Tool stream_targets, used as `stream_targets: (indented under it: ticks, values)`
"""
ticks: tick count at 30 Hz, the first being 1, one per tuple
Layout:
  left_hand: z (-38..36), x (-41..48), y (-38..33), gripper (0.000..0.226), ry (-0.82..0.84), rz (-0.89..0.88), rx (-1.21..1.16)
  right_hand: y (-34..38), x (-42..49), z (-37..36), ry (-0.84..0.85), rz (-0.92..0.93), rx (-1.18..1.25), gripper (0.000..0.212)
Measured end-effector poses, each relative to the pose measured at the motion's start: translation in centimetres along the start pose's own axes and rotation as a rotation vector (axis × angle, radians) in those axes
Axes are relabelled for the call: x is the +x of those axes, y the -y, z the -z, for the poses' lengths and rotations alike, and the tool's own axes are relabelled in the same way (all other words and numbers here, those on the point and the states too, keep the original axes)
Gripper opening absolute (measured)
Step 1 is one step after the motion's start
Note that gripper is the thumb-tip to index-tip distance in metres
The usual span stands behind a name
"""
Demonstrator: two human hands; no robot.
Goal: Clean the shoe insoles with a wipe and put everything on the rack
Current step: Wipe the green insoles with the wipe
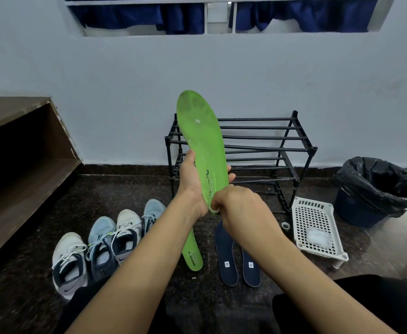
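Observation:
My left hand (189,179) grips a green insole (201,131) around its lower half and holds it upright in front of the black shoe rack (270,145). My right hand (236,206) is curled at the insole's heel and pinches a small white wipe (215,209) against it. A second green insole (192,251) lies on the floor, partly hidden under my left forearm. Two dark blue insoles (236,259) lie side by side to its right. The rack's bars carry nothing.
Several sneakers (101,247) stand in a row on the dark floor at left. A white perforated basket (317,227) holding a clear packet sits at right, beside a bin with a black bag (376,189). A wooden shelf (24,165) runs along the left.

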State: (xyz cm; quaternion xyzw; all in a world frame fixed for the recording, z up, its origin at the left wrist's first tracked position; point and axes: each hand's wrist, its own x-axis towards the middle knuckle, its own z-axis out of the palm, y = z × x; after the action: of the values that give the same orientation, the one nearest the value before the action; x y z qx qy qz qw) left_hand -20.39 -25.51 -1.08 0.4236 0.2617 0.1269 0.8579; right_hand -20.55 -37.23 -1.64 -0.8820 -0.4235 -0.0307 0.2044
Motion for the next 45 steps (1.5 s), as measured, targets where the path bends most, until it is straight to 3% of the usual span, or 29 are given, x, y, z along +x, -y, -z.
stream_targets:
  ticks: [2, 9, 18, 23, 26, 31, 39, 45]
  values:
    - [0.1, 0.1, 0.3, 0.074, -0.012, -0.006, 0.01, 0.5, -0.3, -0.5, -0.047, 0.019, 0.0, 0.024]
    - [-0.1, 0.4, 1.3, 0.072, -0.012, -0.024, -0.02, 0.2, -0.2, -0.4, -0.196, -0.223, 0.542, 0.025]
    - [-0.4, -0.2, 0.8, 0.071, 0.029, 0.005, -0.018, -0.3, 0.0, -0.2, -0.139, -0.071, 0.295, 0.026]
    - [-0.3, -0.4, 0.2, 0.071, 0.044, 0.0, -0.008, -0.7, 0.2, 0.4, 0.012, -0.096, 0.209, 0.03]
    - [-0.2, -0.2, 0.2, 0.072, 0.046, -0.008, -0.011, -0.6, 0.1, 0.1, -0.072, -0.022, 0.226, 0.029]
    - [0.1, 0.2, 0.5, 0.076, 0.043, -0.058, -0.034, -0.5, -0.1, -0.2, -0.211, -0.048, 0.48, 0.025]
    - [-0.4, 0.1, 1.8, 0.07, -0.001, -0.04, 0.009, -0.7, 0.4, -0.9, -0.241, -0.036, 0.385, 0.024]
    - [-0.5, -0.4, 0.8, 0.067, 0.03, -0.013, -0.032, -0.8, 0.6, 0.1, -0.132, -0.065, 0.351, 0.026]
